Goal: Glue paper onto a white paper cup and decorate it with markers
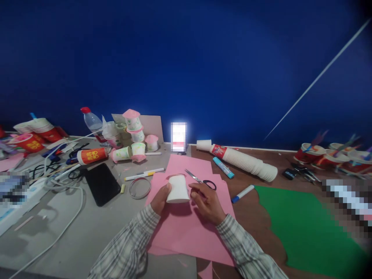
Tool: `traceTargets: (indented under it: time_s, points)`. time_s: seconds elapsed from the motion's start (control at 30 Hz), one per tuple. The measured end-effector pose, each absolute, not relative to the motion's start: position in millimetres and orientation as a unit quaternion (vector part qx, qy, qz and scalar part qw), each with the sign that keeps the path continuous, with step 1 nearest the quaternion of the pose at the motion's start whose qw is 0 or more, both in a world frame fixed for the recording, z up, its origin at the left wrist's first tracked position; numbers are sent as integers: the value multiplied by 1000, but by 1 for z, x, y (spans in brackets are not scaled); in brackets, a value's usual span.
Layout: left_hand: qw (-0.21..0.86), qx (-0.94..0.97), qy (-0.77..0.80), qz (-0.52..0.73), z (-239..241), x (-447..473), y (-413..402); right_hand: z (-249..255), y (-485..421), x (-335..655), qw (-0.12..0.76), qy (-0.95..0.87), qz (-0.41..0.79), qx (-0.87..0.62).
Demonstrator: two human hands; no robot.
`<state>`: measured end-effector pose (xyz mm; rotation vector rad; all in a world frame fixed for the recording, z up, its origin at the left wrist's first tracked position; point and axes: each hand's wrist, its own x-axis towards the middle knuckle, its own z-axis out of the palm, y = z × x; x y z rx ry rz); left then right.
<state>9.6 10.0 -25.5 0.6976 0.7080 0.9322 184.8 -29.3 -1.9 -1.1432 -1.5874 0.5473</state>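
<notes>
A plain white paper cup [178, 189] is upside down over the pink paper [174, 232], its wider rim towards me. My left hand [161, 197] is closed around its left side, with the thumb on the wall. Close to the right wall of the cup is my right hand [207, 202]. Its fingers are loosely bent and slightly apart, and nothing shows between them. Just beyond the right hand lies a pair of scissors [200, 179] with dark handles on the pink sheets, blades pointing away to the left.
A long stack of paper cups [247, 161] lies behind, right of centre. A glue stick [223, 167], a blue-capped marker [243, 193] and green paper [305, 228] lie on the right. Pink-topped cups [133, 123], a black phone [102, 184], tape roll [140, 188] and cables [81, 197] occupy the left.
</notes>
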Motion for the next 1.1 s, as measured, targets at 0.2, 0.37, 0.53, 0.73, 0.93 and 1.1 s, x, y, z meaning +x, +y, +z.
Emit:
traceTargets:
  time_s: [0.2, 0.37, 0.53, 0.73, 0.93, 1.1]
  points:
    - [827, 280, 289, 393, -5, 19, 2, 7, -25, 189, 547, -621, 230, -512]
    - [831, 299, 320, 343, 5, 22, -1, 7, -23, 191, 534, -653, 187, -503]
    - [804, 359, 355, 314, 0, 22, -2, 4, -22, 190, 517, -655, 153, -530]
    - [785, 436, 332, 289, -4, 17, -2, 2, -19, 192, 520, -624, 138, -566]
    - [782, 510, 288, 212, 4, 11, -2, -4, -10, 201, 515, -570, 118, -628]
    - [790, 523, 242, 207, 7, 2, 1, -11, -7, 206, 483, -575, 106, -652]
